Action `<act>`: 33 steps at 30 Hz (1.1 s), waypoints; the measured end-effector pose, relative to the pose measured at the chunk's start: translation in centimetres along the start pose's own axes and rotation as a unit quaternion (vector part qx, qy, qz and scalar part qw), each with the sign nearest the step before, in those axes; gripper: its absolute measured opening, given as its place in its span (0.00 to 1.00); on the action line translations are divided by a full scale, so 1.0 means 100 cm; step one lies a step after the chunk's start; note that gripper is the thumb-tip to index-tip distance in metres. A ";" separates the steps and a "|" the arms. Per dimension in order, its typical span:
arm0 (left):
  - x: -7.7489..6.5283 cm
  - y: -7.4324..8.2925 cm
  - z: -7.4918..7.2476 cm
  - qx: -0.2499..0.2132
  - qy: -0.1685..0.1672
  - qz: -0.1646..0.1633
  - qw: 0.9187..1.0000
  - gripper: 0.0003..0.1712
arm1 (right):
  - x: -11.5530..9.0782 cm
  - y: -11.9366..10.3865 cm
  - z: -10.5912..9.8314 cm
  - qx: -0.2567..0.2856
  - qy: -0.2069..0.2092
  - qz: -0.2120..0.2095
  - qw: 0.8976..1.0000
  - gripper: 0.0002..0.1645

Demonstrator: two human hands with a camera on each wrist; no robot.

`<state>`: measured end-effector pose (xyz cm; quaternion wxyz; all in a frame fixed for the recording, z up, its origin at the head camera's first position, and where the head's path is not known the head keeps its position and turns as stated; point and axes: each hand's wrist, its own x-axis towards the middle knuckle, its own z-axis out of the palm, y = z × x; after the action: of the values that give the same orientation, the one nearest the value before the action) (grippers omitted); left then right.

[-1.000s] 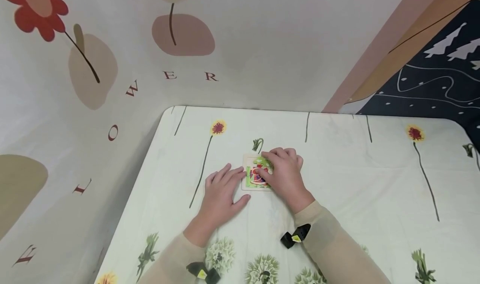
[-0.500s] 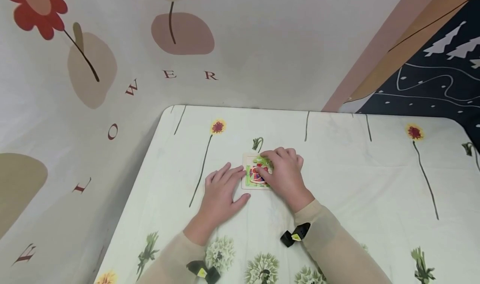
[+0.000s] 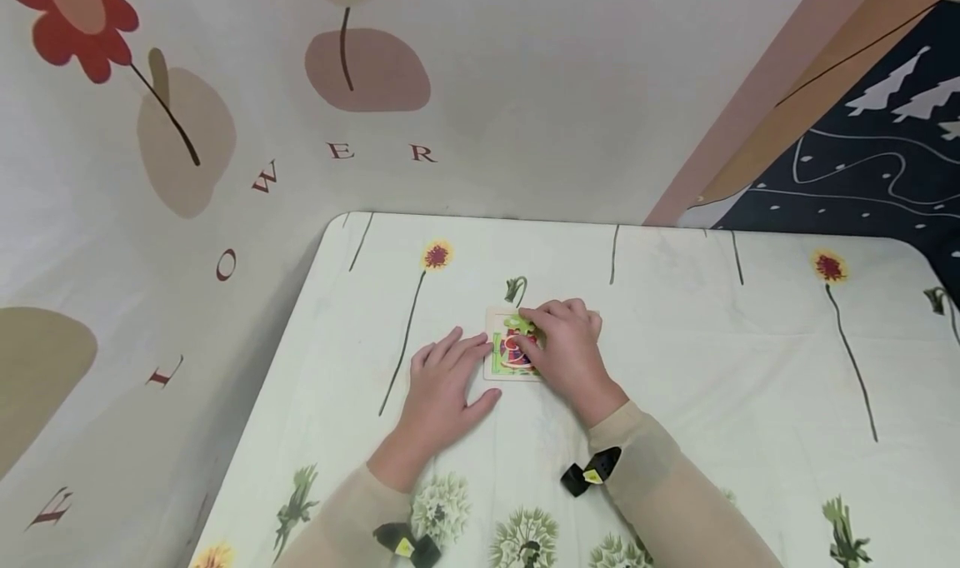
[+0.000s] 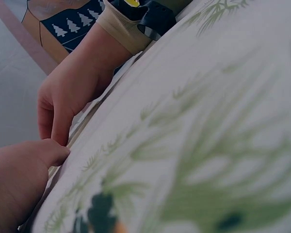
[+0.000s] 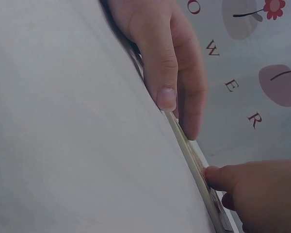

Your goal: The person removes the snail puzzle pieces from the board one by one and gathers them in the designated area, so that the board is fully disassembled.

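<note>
- Right hand (image 3: 573, 356), the grip: fingers bent, thumb and index tips set apart on the board; whether they pinch a piece cannot be told.
- Picture board (image 3: 501, 361), one, squarish: pale border; green, red and purple picture; lying flat under the grip, its right part hidden by the hand.
- Left hand (image 3: 442, 389), one: left of the grip, fingers extended, tips touching the board's left edge; thumb spread, tip just beside the near left corner.
- Table (image 3: 720, 368), white covering with plant print: beneath the grip and both hands.
- Printed green sprig (image 3: 515, 289): just beyond the grip.
- Wrist devices, two, black with yellow mark: one (image 3: 600, 468) nearer the wearer than the grip, on the right sleeve; one (image 3: 408, 545) farther left, on the left sleeve.
- Pale wall covering (image 3: 525, 93), lettered: beyond the grip, past the table's far edge.
- Dark panel (image 3: 862, 160), white trees: far right beyond the grip.
</note>
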<state>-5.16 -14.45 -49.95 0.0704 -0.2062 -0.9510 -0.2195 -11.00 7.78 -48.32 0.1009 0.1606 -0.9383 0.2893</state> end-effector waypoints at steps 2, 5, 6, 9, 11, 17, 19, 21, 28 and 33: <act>0.000 0.000 0.000 0.000 -0.002 -0.001 1.000 0.34 | 0.000 0.002 0.000 0.006 0.005 -0.001 1.000 0.24; 0.000 0.001 0.000 -0.002 -0.002 -0.002 1.000 0.34 | -0.001 0.006 0.000 0.012 0.015 -0.007 1.000 0.23; -0.001 0.001 0.000 -0.003 -0.003 -0.003 1.000 0.34 | -0.002 0.008 -0.001 0.013 0.017 -0.009 1.000 0.22; -0.001 0.001 0.001 -0.006 -0.004 -0.004 1.000 0.34 | -0.005 0.014 -0.004 0.014 0.018 -0.021 1.000 0.22; -0.001 0.002 0.002 -0.007 -0.006 -0.004 1.000 0.34 | -0.008 0.019 -0.007 0.016 0.018 -0.028 0.999 0.22; -0.001 0.002 0.003 -0.007 -0.010 -0.008 1.000 0.34 | -0.014 0.032 -0.015 0.016 0.001 -0.013 1.000 0.23; -0.001 0.002 0.003 -0.006 -0.009 -0.009 1.000 0.34 | -0.015 0.036 -0.018 0.011 -0.004 -0.009 1.000 0.23; -0.001 0.003 0.002 -0.004 -0.008 -0.008 1.000 0.34 | -0.016 0.041 -0.022 0.006 -0.006 -0.004 1.000 0.23; 0.000 0.001 0.002 0.001 -0.007 -0.006 1.000 0.34 | -0.024 0.064 -0.039 0.008 -0.002 0.030 1.000 0.23; 0.000 0.000 0.002 0.004 -0.008 -0.007 1.000 0.34 | -0.028 0.079 -0.049 0.004 0.010 0.037 0.999 0.22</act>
<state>-5.14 -14.38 -50.09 0.0623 -0.2006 -0.9538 -0.2150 -10.75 17.50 -49.20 0.0986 0.1231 -0.9415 0.2978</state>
